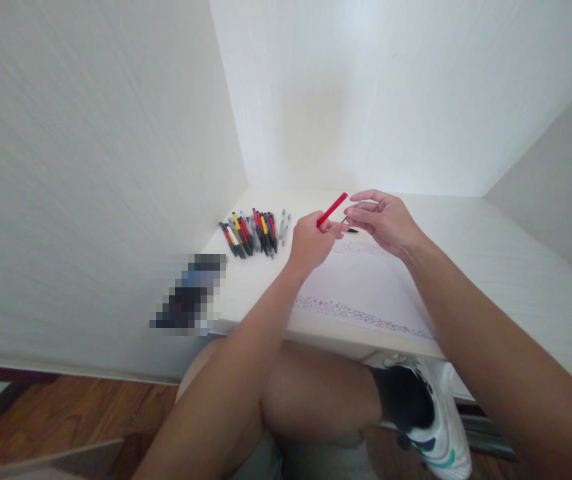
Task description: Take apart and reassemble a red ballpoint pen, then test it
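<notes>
My left hand (312,241) is closed around a red pen barrel (333,209), which sticks up and to the right out of the fist. Close beside it, my right hand (385,220) pinches a thin pen refill (345,219) between thumb and fingers; most of it is hidden. A small black pen part (353,231) shows just below the right fingertips; whether it lies on the table I cannot tell. Under both hands lies a large white sheet of paper (361,280) with many small coloured marks along its near and far edges.
Several click pens (253,233) in red, yellow, blue and black lie in rows on the white table (466,267), left of my hands. Clear pens (284,225) lie at that group's right end. A blurred-out object (189,293) is at the left edge. Panels enclose the table's back and sides.
</notes>
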Motion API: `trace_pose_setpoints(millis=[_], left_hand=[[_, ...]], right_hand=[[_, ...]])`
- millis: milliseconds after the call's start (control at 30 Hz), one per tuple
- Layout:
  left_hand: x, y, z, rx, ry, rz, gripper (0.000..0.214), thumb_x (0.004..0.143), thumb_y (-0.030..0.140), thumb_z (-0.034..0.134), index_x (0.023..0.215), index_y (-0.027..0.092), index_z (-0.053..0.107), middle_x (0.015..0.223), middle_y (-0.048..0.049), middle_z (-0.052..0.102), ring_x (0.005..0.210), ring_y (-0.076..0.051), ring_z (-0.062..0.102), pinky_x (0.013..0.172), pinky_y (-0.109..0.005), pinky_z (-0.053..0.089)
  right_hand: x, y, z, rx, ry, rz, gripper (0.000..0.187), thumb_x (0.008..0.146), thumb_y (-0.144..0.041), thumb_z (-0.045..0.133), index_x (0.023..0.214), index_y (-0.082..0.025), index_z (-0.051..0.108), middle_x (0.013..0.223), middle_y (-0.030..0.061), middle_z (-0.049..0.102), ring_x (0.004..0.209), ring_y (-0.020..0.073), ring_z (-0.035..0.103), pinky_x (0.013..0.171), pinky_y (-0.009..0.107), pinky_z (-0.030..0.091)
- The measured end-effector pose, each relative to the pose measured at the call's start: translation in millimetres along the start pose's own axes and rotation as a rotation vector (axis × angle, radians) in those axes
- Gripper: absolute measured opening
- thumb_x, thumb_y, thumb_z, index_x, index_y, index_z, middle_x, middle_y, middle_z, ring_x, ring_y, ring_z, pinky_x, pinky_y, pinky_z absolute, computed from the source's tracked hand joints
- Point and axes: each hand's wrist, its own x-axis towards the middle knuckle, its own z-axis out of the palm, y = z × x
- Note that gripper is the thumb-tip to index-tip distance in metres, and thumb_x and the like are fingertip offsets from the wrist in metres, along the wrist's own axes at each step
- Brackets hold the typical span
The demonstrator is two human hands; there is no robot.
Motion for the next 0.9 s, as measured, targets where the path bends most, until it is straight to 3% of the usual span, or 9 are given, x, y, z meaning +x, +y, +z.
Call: trace_pose_setpoints(millis=[200, 333, 467, 600, 767, 900], left_hand=[[19, -14, 10.8, 0.16, -0.016, 0.08, 0.031, 0.082, 0.022, 0.076, 0.066, 0.018, 0.05, 0.073, -0.0023, 0.073, 0.063, -0.013, 0.067, 0.052, -0.026, 0.045], [17, -21, 20.1, -0.035, 0.03, 0.049, 0.029, 0.079, 0.013, 0.076, 0.069, 0.018, 0.05, 0.078, -0.0027, 0.073, 0.062, -0.012, 0.068, 0.054, -0.025, 0.055], [12, -24, 24.7, -0.178, 0.07, 0.013, 0.028, 0.082, 0.015, 0.077, 0.074, 0.018, 0.05, 0.077, -0.0041, 0.072, 0.065, -0.014, 0.07, 0.06, -0.028, 0.062], [12, -25, 23.1, -0.15, 0.121, 0.01, 0.026, 0.085, 0.015, 0.074, 0.075, 0.018, 0.05, 0.084, -0.0056, 0.073, 0.067, -0.014, 0.071, 0.063, -0.028, 0.064], [14, -28, 19.4, -0.087, 0.165, 0.023, 0.026, 0.085, 0.015, 0.072, 0.075, 0.019, 0.048, 0.085, -0.0046, 0.074, 0.067, -0.013, 0.07, 0.059, -0.026, 0.062], [16, -33, 15.5, 0.014, 0.228, 0.048, 0.026, 0.084, 0.021, 0.072, 0.075, 0.02, 0.047, 0.084, -0.0026, 0.073, 0.063, -0.014, 0.069, 0.054, -0.027, 0.057]], right_hand=[[7, 8, -6, -0.087, 0.092, -0.076, 0.04, 0.059, -0.031, 0.095, 0.087, -0.018, 0.069, 0.077, 0.0044, 0.074, 0.07, 0.0173, 0.068, 0.065, 0.033, 0.05], [10, 14, -7, -0.138, 0.118, -0.083, 0.037, 0.06, -0.032, 0.094, 0.083, -0.017, 0.069, 0.075, 0.0038, 0.073, 0.066, 0.0149, 0.064, 0.059, 0.03, 0.045], [10, 19, -10, -0.178, 0.067, -0.076, 0.037, 0.064, -0.036, 0.093, 0.088, -0.018, 0.072, 0.081, 0.0049, 0.074, 0.07, 0.0157, 0.064, 0.06, 0.03, 0.047], [12, 22, -25, -0.396, 0.005, -0.049, 0.037, 0.076, -0.046, 0.084, 0.1, -0.019, 0.075, 0.099, 0.0094, 0.075, 0.084, 0.0214, 0.068, 0.068, 0.035, 0.053], [20, 37, -48, -0.991, 0.146, -0.189, 0.029, 0.084, -0.036, 0.075, 0.107, -0.019, 0.076, 0.117, 0.0133, 0.073, 0.095, 0.0294, 0.07, 0.095, 0.051, 0.053], [23, 57, -49, -1.156, 0.047, -0.209, 0.031, 0.091, -0.029, 0.065, 0.118, -0.017, 0.074, 0.126, 0.014, 0.071, 0.107, 0.0315, 0.069, 0.102, 0.052, 0.051]])
